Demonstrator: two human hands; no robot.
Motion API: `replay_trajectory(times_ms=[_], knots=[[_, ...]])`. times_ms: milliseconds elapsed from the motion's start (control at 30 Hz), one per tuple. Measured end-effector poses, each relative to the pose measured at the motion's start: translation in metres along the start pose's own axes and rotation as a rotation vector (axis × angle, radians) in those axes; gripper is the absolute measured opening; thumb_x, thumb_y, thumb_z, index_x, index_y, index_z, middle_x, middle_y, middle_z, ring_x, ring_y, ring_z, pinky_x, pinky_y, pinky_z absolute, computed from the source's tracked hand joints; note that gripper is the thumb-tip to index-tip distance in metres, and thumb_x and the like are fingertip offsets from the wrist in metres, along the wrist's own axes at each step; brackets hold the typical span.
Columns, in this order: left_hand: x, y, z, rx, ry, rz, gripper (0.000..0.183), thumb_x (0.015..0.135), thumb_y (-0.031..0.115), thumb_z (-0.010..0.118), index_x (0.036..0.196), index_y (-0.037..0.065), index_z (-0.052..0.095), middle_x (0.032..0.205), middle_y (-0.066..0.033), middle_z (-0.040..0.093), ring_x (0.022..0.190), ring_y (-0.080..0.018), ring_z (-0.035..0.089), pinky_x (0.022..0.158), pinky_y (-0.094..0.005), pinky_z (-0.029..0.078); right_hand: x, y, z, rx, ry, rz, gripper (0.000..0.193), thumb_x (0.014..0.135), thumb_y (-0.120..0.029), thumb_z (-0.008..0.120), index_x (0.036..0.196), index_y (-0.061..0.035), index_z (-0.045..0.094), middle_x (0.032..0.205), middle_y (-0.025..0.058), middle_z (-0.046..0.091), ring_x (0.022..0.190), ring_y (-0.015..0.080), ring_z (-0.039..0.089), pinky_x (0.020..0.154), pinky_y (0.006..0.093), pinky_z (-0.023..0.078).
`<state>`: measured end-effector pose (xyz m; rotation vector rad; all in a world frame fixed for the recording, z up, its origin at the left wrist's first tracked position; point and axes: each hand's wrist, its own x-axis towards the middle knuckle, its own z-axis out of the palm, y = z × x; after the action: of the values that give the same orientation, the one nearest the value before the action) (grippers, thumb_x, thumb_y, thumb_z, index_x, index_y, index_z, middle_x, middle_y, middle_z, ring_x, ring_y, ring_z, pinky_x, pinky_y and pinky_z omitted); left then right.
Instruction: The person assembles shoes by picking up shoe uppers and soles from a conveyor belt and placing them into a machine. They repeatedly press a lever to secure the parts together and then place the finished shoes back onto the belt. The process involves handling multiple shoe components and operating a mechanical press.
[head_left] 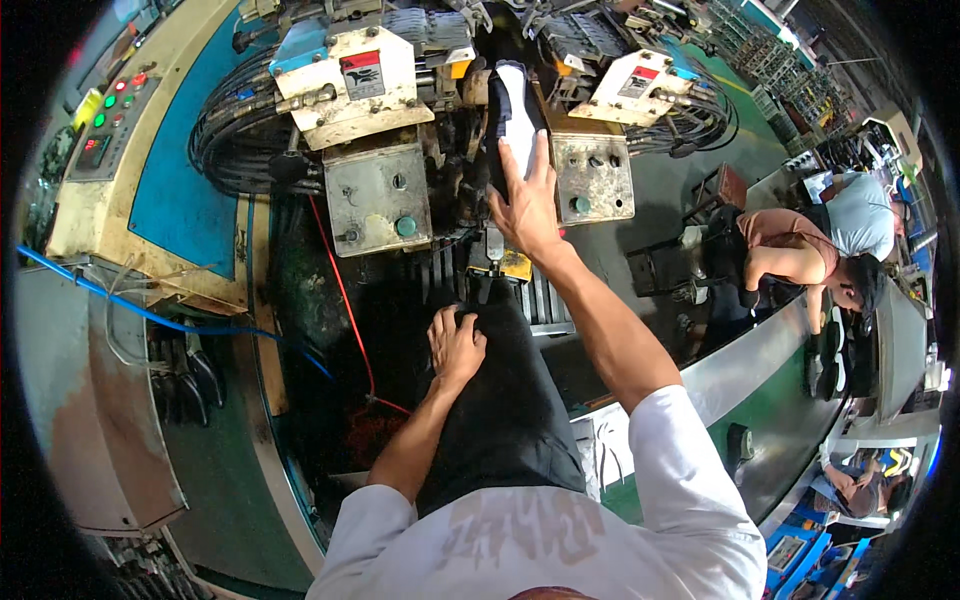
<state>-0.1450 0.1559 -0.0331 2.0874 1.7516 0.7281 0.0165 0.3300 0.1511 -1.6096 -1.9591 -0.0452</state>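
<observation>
A dark shoe upper with a white bottom (515, 115) sits lengthwise in the middle of the machine, bottom side up. My right hand (528, 205) reaches forward to its near end. The fingers are stretched out and the fingertips touch the white bottom; the thumb lies along the near left side. My left hand (455, 348) rests on my dark trouser leg (505, 385), fingers loosely bent and a little apart, with nothing visible in it.
Control boxes with green buttons flank the shoe: a left box (378, 195) and a right box (595, 178). Black hoses (235, 140) coil at the left. A button panel (112, 125) stands far left. At the right, a co-worker (800, 245) leans over a long metal-edged bench (745, 365).
</observation>
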Motion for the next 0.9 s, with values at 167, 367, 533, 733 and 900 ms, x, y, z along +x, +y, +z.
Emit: replay_trajectory(times_ms=[167, 367, 533, 733, 900], knots=[[-0.002, -0.008, 0.001, 0.016, 0.004, 0.004, 0.037, 0.087, 0.017, 0.076, 0.123, 0.007, 0.073, 0.141, -0.0172, 0.056, 0.139, -0.0413, 0.048, 0.114, -0.0566, 0.041, 0.005, 0.005, 0.01, -0.041, 0.048, -0.049, 0.086, 0.091, -0.018, 0.076, 0.168, -0.0154, 0.037, 0.169, 0.0443, 0.006, 0.129, 0.0639, 0.045, 0.111, 0.0636, 0.044], [-0.001, -0.009, -0.004, 0.003, 0.003, -0.006, 0.034, 0.087, 0.016, 0.074, 0.12, 0.008, 0.075, 0.139, -0.0182, 0.057, 0.136, -0.0402, 0.05, 0.112, -0.0568, 0.042, 0.062, 0.012, 0.024, -0.057, 0.058, -0.042, 0.087, 0.089, -0.019, 0.078, 0.166, -0.0147, 0.038, 0.169, 0.0443, 0.009, 0.126, 0.0621, 0.047, 0.109, 0.0646, 0.045], [0.003, -0.01, 0.002, 0.038, 0.016, -0.013, 0.032, 0.086, 0.015, 0.075, 0.118, 0.011, 0.074, 0.137, -0.0177, 0.057, 0.135, -0.0405, 0.051, 0.111, -0.0579, 0.042, 0.13, 0.029, 0.041, -0.048, 0.052, -0.048, 0.086, 0.091, -0.023, 0.075, 0.166, -0.01, 0.036, 0.161, 0.0514, 0.019, 0.135, 0.066, 0.042, 0.107, 0.0655, 0.045], [0.009, -0.012, 0.002, 0.052, 0.001, -0.033, 0.035, 0.084, 0.015, 0.077, 0.119, 0.013, 0.073, 0.137, -0.0176, 0.057, 0.134, -0.0401, 0.051, 0.109, -0.0576, 0.043, 0.174, 0.013, 0.023, -0.079, -0.097, 0.041, 0.084, 0.093, -0.027, 0.069, 0.168, -0.0088, 0.034, 0.158, 0.0543, 0.025, 0.139, 0.0681, 0.042, 0.115, 0.067, 0.038], [0.008, -0.014, 0.013, 0.029, 0.016, -0.008, 0.036, 0.084, 0.015, 0.078, 0.119, 0.013, 0.072, 0.137, -0.0174, 0.058, 0.134, -0.0405, 0.051, 0.107, -0.057, 0.044, 0.175, 0.007, 0.017, -0.102, -0.07, 0.056, 0.076, 0.094, -0.017, 0.063, 0.166, -0.0157, 0.039, 0.168, 0.045, 0.012, 0.136, 0.0682, 0.042, 0.108, 0.0669, 0.048]])
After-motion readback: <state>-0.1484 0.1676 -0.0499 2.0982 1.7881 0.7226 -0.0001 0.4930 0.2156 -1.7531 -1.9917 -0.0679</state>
